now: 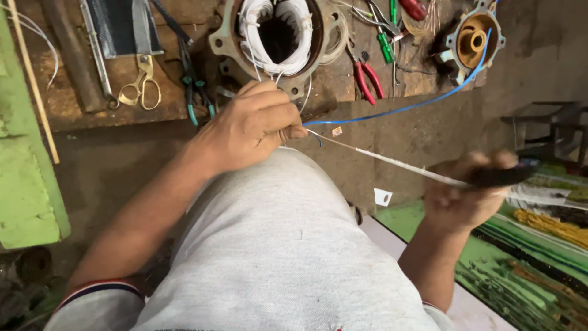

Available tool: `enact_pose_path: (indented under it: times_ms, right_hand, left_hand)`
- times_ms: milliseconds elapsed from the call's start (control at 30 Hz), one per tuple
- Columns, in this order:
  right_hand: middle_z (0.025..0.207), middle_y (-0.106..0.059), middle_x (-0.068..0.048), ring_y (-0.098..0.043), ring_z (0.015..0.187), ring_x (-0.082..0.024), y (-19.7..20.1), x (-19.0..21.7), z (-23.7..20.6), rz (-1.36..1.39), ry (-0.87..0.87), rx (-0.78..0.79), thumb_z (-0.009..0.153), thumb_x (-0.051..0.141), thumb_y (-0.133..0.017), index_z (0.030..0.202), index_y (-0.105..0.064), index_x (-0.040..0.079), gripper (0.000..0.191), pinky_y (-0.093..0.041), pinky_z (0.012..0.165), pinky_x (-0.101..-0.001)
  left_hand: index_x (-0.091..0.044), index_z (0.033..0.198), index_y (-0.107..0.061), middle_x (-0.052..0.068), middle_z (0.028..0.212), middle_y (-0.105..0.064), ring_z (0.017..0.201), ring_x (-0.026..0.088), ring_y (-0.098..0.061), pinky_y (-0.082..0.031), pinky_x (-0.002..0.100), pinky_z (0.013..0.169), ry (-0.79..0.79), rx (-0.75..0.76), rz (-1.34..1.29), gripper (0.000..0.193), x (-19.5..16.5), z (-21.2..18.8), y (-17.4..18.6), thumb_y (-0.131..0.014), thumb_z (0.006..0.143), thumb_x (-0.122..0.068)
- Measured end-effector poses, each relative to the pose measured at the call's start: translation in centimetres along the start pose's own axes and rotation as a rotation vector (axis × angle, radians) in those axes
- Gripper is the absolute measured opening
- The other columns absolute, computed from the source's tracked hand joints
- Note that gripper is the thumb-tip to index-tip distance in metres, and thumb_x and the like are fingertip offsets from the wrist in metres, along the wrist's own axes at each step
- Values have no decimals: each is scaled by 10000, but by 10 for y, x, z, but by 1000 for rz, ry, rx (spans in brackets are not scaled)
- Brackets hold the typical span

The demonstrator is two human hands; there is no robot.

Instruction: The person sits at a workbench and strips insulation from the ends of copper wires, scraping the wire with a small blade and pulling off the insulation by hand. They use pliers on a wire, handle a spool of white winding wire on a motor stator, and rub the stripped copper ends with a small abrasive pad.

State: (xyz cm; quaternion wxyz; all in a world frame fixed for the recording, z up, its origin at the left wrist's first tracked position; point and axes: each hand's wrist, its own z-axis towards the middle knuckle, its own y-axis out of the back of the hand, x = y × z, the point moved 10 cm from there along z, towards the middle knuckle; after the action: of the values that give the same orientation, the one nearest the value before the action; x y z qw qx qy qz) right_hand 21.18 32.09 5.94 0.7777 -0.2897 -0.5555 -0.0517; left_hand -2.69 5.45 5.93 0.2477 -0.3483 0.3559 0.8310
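Surface [92, 116]: carrying scissors [142, 83], pliers [366, 78], motor stator [277, 38].
Left hand [254, 125]: pinching white wire [392, 160] just below stator.
Right hand [468, 196]: blurred, gripping dark tool [499, 176] at wire's far end.

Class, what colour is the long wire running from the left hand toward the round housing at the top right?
Blue wire, clearest in the head view.

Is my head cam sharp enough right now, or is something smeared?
Head view: left hand and the motor stator are sharp under even light; right hand and its dark tool are motion-blurred; the white wire between reads clearly.
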Motion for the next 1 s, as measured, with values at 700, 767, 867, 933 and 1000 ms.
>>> enact_pose_path:
  times_ms: [700, 767, 867, 933, 1000]
  right_hand:
    - [1160, -668, -75, -586, 1041, -147, -141, -129, 4, -26, -720, -63, 960, 150, -753, 1401, -606, -66, 512, -470, 942, -288]
    - [1170, -678, -61, -603, 1071, -135, -126, -118, -6, -229, -722, -118, 927, 137, -731, 1352, -619, -53, 478, -480, 963, -269]
    - [1122, -664, -62, -604, 1037, -140, -94, -87, -21, -357, -659, -192, 921, 81, -725, 1313, -640, -57, 424, -480, 926, -269]
    - [1135, -656, -67, -600, 1036, -141, -78, -60, -24, -347, -528, -178, 929, 50, -731, 1285, -647, -76, 387, -473, 924, -272]
    - [1095, -646, -72, -540, 900, -133, -50, -34, -37, -439, -500, -297, 924, 42, -725, 1240, -682, -87, 343, -410, 764, -268]
  left_hand:
    - [-37, 878, -678, 56, 795, -576, 773, 233, -561, -445, 379, 772, -6, 21, 198, 165, -9, 6, -3, -785, 928, -151]
    - [-45, 893, -688, 46, 795, -567, 788, 225, -571, -448, 371, 778, -38, 31, 214, 129, -11, 4, -6, -787, 906, -128]
    - [-48, 881, -686, 48, 776, -543, 778, 230, -558, -439, 370, 771, -49, 49, 176, 146, -10, 3, -11, -807, 896, -130]
    - [-51, 859, -672, 51, 767, -533, 769, 236, -548, -437, 377, 772, -62, 47, 142, 205, -10, 3, -12, -829, 908, -173]
    - [-43, 868, -683, 59, 757, -524, 757, 241, -542, -426, 378, 757, -68, 50, 135, 204, -9, 4, -13, -835, 910, -172]
